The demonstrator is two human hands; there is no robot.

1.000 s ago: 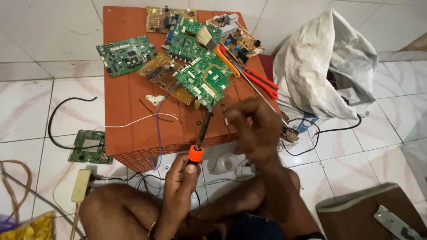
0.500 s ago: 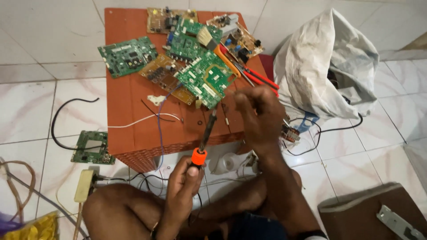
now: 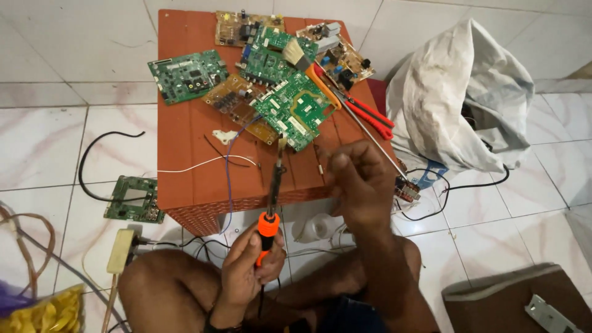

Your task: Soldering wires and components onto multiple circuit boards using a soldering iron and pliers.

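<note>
My left hand [image 3: 250, 262] grips the orange and black handle of a soldering iron [image 3: 273, 191], whose tip points up at the near edge of a green circuit board [image 3: 296, 111]. My right hand [image 3: 357, 185] hovers over the orange-brown stool top [image 3: 185, 154], its fingers pinched together around something small that I cannot make out. Several more circuit boards lie piled at the back of the stool, among them a green one [image 3: 188, 75] at the left.
Red-handled pliers [image 3: 367, 114] and a long screwdriver lie at the stool's right. A white sack [image 3: 462, 98] slumps on the tiled floor to the right. Another green board [image 3: 134, 199], a power strip [image 3: 120, 250] and loose wires lie at left. A brown box [image 3: 512, 305] sits lower right.
The soldering iron has swung a little more upright toward the green board. My right hand has stayed near the stool's front right.
</note>
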